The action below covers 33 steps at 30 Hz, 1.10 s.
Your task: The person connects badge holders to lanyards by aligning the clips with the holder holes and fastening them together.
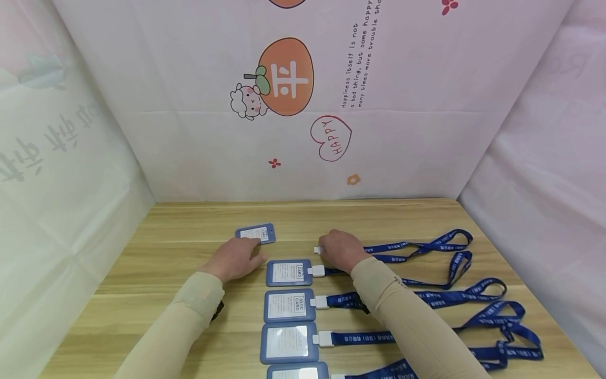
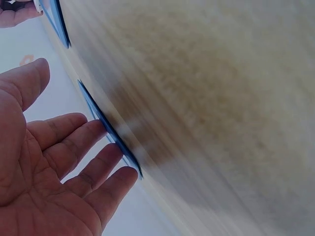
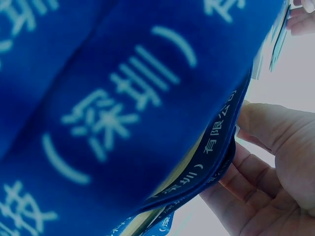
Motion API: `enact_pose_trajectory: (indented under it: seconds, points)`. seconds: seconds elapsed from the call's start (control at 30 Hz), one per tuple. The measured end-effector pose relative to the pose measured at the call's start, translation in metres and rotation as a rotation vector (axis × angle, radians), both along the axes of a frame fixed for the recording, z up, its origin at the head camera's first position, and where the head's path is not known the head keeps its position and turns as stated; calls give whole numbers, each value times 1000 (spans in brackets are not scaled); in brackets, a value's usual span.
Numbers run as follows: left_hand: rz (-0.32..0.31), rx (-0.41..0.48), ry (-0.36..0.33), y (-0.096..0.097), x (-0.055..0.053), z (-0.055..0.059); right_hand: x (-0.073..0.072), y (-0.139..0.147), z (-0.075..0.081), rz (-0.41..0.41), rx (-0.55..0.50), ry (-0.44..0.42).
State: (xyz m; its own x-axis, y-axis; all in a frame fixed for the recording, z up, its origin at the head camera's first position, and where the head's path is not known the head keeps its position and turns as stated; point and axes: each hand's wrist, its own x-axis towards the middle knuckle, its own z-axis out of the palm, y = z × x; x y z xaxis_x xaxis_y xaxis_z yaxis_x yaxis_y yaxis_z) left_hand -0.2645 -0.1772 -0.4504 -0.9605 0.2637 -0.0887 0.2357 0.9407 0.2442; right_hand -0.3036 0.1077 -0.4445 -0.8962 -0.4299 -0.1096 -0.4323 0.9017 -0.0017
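At the back of the table lies a blue-framed ID card holder (image 1: pixel 246 232). My left hand (image 1: pixel 233 259) rests its fingertips on it. In the left wrist view the fingers are extended along the edge of that holder (image 2: pixel 110 132), and the thumb stands apart. To its right, my right hand (image 1: pixel 343 248) pinches a blue lanyard (image 1: pixel 385 248) near its white clip (image 1: pixel 317 250). The clip and the holder are apart. Blue strap (image 3: pixel 123 98) with white lettering fills much of the right wrist view and hides part of the grip.
Nearer me, several card holders (image 1: pixel 289 305) lie in a column, with white clips (image 1: pixel 321 302) and blue lanyards (image 1: pixel 364 338) stretching right. My right forearm crosses over some straps. White printed cloth (image 1: pixel 402 131) encloses the wooden table (image 1: pixel 199 216) at the back and sides.
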Motion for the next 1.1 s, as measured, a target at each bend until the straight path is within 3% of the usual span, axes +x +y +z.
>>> enact_pose_trajectory:
  seconds: [1.1]
  points:
    - [-54,-10,12,21,5,2,0,0,-1,1,-4,14]
